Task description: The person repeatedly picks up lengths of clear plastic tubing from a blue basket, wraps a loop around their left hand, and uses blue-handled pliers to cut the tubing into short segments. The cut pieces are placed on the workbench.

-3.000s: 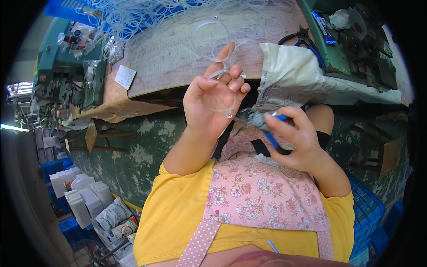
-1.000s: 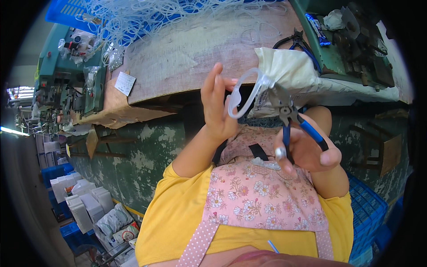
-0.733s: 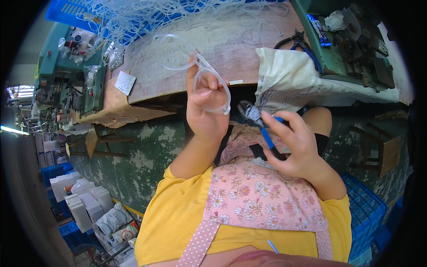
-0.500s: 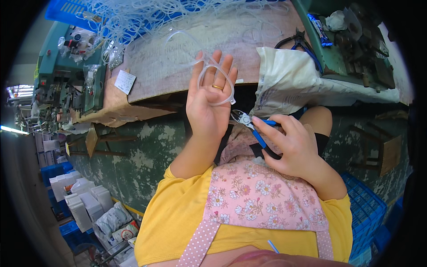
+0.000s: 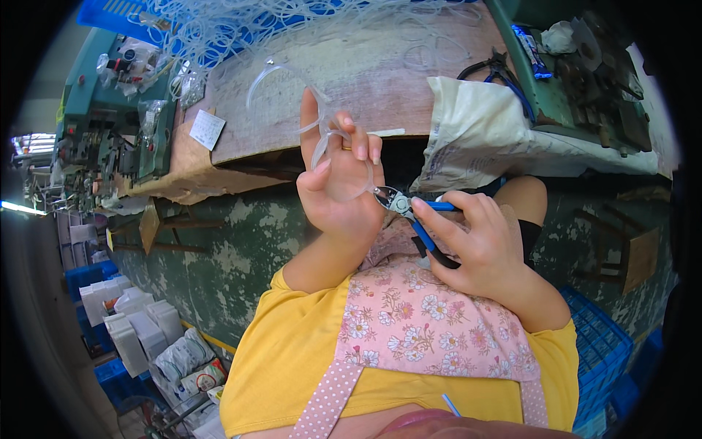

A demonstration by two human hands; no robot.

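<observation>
A looped piece of clear, flexible plastic [image 5: 319, 150] hangs across the palm and fingers of my left hand [image 5: 342, 179]. The fingers are partly curled and the thumb presses in on it, while its upper curve reaches over the work board. My right hand [image 5: 482, 238] is wrapped round the blue handles of a pair of cutting nippers [image 5: 399, 204]. The nippers' jaws are at the lower end of the loop, beside my left palm; whether they have closed on the plastic I cannot tell.
Many similar clear loops [image 5: 241, 33] are heaped at the far edge, by a blue crate [image 5: 121, 10]. A second pair of pliers [image 5: 500, 72] lies near a white sack [image 5: 468, 132]. Green machines [image 5: 88, 95] flank the wooden board [image 5: 256, 117], which bears a paper slip [image 5: 208, 129].
My left fingers have curled in and the thumb has lifted outward, turning the loop. Its lower end has come down to the nippers' jaws. My right hand has barely moved.
</observation>
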